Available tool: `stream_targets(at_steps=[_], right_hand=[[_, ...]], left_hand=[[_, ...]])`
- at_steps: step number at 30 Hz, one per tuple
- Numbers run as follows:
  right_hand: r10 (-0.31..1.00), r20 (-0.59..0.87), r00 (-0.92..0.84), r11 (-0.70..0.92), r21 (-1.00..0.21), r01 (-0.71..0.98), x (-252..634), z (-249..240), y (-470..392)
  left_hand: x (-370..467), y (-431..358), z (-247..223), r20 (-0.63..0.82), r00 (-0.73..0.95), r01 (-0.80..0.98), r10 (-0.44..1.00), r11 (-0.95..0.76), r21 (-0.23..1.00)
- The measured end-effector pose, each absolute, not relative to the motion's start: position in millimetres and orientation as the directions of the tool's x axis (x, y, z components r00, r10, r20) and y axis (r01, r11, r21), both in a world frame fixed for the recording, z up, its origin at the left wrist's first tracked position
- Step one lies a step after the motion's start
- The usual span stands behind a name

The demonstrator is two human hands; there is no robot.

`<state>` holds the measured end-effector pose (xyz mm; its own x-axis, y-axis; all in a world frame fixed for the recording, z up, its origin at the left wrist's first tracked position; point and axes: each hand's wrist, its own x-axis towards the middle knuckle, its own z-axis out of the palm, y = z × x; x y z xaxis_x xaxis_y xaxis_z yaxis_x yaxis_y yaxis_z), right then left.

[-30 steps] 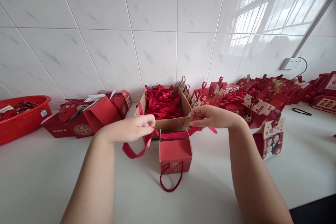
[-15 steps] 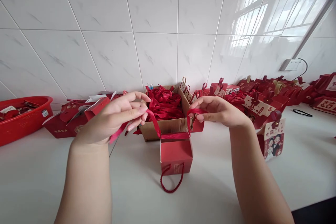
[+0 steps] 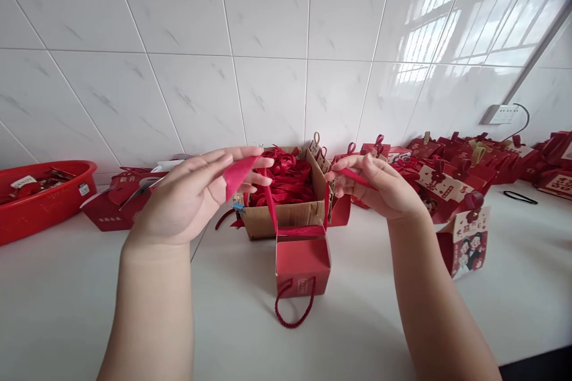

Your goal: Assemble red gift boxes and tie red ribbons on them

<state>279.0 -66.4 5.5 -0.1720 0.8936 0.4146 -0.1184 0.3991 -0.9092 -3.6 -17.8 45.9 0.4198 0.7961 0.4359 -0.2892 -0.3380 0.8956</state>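
A small red gift box (image 3: 302, 259) stands on the white counter in front of me, its twisted cord handle (image 3: 293, 325) drooping at the near side. Red ribbon (image 3: 270, 205) runs across its far top edge and rises at both sides. My left hand (image 3: 179, 196) grips one length, which passes between long, nearly straight fingers with the tail hanging over them. The other length is in my right hand (image 3: 384, 187), held among bent fingers near the thumb. Both hands are raised above and either side of the box.
Behind the gift box sits a cardboard box (image 3: 286, 219) full of red ribbons (image 3: 288, 175). A red basin (image 3: 40, 211) of wrapped items is far left, near a larger red box (image 3: 105, 211). Several decorated gift boxes (image 3: 440, 181) crowd the right; one (image 3: 469, 244) stands nearer.
My left fingers have straightened and the ribbon tail now lies over them. My right hand has turned a little, with the ribbon drawn across its fingers. The gift box has stayed put.
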Motion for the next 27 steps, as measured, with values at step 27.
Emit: stream_targets(at_steps=[27], right_hand=[[0.756,0.602,0.255,0.577,-0.798,0.173,253.4,13.6,-74.7]], left_hand=[[16.0,-31.6,48.6,0.497,0.324,-0.447,0.805,-0.333,0.830]])
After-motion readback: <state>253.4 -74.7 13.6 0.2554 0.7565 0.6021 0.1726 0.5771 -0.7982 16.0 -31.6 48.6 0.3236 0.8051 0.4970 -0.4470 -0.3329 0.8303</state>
